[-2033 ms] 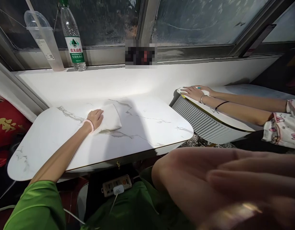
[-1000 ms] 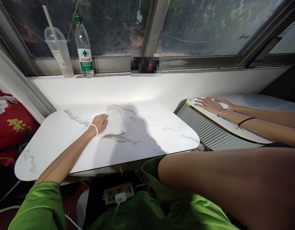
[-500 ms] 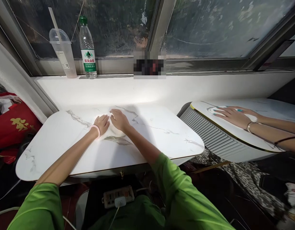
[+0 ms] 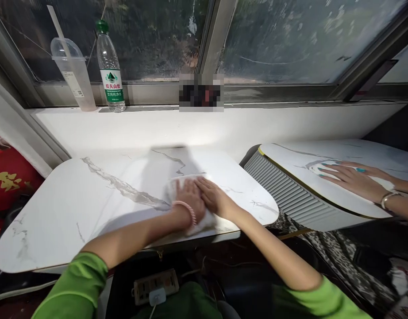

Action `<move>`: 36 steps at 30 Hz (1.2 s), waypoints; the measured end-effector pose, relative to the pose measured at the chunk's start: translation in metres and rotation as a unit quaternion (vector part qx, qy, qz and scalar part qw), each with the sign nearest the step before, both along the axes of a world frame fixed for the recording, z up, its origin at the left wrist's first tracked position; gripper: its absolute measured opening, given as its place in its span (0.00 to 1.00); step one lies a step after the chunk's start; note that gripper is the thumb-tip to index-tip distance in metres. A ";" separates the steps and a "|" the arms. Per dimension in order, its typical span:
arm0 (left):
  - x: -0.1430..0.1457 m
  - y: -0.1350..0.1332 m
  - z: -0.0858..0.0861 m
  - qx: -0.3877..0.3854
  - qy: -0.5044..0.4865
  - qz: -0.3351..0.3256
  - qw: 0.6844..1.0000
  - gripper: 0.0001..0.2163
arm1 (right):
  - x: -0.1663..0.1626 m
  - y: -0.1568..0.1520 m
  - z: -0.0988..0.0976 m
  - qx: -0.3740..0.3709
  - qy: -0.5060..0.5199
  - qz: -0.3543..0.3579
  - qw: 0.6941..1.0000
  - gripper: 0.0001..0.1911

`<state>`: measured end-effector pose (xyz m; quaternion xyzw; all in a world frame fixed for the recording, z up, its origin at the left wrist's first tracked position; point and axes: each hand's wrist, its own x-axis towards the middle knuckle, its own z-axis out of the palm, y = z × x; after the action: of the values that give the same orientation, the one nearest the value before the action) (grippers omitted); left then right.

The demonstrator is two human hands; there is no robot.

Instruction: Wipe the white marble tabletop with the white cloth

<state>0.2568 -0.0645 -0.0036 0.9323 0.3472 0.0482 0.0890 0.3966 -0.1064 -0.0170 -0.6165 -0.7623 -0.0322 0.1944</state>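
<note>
A white cloth (image 4: 177,184) lies on the white marble-patterned table (image 4: 91,195), near its front edge. My left hand (image 4: 188,200), with a pink coil band at the wrist, presses flat on the cloth. My right hand (image 4: 213,196) lies flat beside it, also on the cloth, fingers stretched out. Both hands touch each other at the fingers. Most of the cloth is hidden under them.
On the window ledge (image 4: 157,124) stand a water bottle (image 4: 109,66) and a plastic cup with a straw (image 4: 71,73). At the right, another person's hand (image 4: 348,177) presses a cloth on a second table (image 4: 297,173). A power strip (image 4: 154,283) lies on the floor below.
Both hands have slid the cloth from the table's middle back toward the right and the front edge. My right hand came down from in front of the camera onto the cloth.
</note>
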 end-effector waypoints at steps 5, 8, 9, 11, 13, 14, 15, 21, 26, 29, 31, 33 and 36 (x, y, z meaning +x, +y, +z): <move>0.086 -0.035 0.006 0.010 0.019 -0.037 0.999 0.31 | 0.088 -0.045 -0.011 0.005 0.018 -0.093 0.995 0.26; 0.115 -0.022 0.007 0.025 0.017 -0.045 0.999 0.29 | 0.120 -0.031 -0.013 0.013 0.012 -0.104 0.994 0.26; 0.123 -0.012 0.007 0.027 0.019 -0.048 0.998 0.29 | 0.128 -0.020 -0.014 0.016 0.007 -0.106 0.994 0.26; 0.135 0.014 0.006 0.036 0.019 -0.052 0.998 0.29 | 0.141 0.008 -0.015 0.021 -0.003 -0.113 0.993 0.27; 0.146 0.044 0.004 0.041 0.020 -0.050 0.998 0.28 | 0.152 0.041 -0.015 0.020 -0.009 -0.111 0.994 0.27; 0.150 0.060 0.003 0.039 0.020 -0.045 0.998 0.28 | 0.156 0.059 -0.015 0.017 -0.011 -0.108 0.994 0.27; 0.154 0.076 0.003 0.035 0.019 -0.040 0.998 0.28 | 0.159 0.076 -0.015 0.013 -0.012 -0.105 0.994 0.27; 0.162 0.141 0.004 0.014 0.012 -0.011 1.000 0.27 | 0.163 0.149 -0.012 -0.005 -0.007 -0.129 0.992 0.27; 0.150 0.140 0.005 0.012 0.008 -0.008 1.000 0.27 | 0.146 0.145 -0.009 -0.014 -0.029 -0.136 0.990 0.27; 0.131 0.122 0.006 0.019 0.016 -0.020 0.999 0.27 | 0.125 0.122 -0.005 -0.028 -0.052 -0.144 0.988 0.27; 0.112 0.102 0.008 0.025 0.025 -0.030 0.999 0.28 | 0.104 0.099 -0.003 -0.031 -0.068 -0.141 0.987 0.28; 0.086 0.076 0.011 0.027 0.036 -0.041 0.998 0.28 | 0.079 0.069 -0.004 -0.019 -0.079 -0.125 0.989 0.28; 0.039 0.028 0.014 0.026 0.052 -0.068 0.996 0.29 | 0.036 0.015 -0.007 0.018 -0.079 -0.101 0.992 0.28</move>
<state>0.2959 -0.0364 0.0109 0.9569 0.2860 0.0029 0.0500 0.4327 -0.0910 -0.0237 -0.6825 -0.7081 -0.1143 0.1405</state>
